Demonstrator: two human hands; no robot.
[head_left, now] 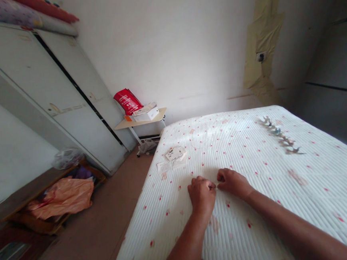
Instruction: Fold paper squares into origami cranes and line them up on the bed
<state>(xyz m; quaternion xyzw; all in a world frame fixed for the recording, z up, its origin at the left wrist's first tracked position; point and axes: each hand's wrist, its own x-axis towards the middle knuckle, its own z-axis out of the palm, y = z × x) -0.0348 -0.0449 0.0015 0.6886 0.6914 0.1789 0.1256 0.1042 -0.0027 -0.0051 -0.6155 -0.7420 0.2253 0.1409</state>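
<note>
A person's 2 bare hands come together over a white mattress (216,142) printed with small red flowers, in a room with pale walls. The left hand (201,192) is closed, its fingers curled and its fingertips pinched inward at 3 o'clock; the right hand (233,182), also closed, meets it from the other side, its fingertips just beside the left's. What, if anything, sits between the 2 sets of fingertips is too small to tell. The printed papers (175,154), partly overlapping, lie on the mattress at 10 o'clock from the hands, near its left edge and well apart from the fingers. At 2 o'clock, a row of small pointed figures (278,133), blurred in detail, stretches across the same mattress. Beyond the bed, between 10 and 11 o'clock, a small table (124,124) holds a red bag (128,102) and a white box (150,114). A pale wardrobe (64,86) stands at 10 o'clock, rolled bedding (32,17) piled on top. At 9 o'clock, an orange cloth or bag (66,196) drapes over a low wooden bench (22,192). On the wall at 1 o'clock, a socket (261,57) is set amid yellowish tape (262,31).
</note>
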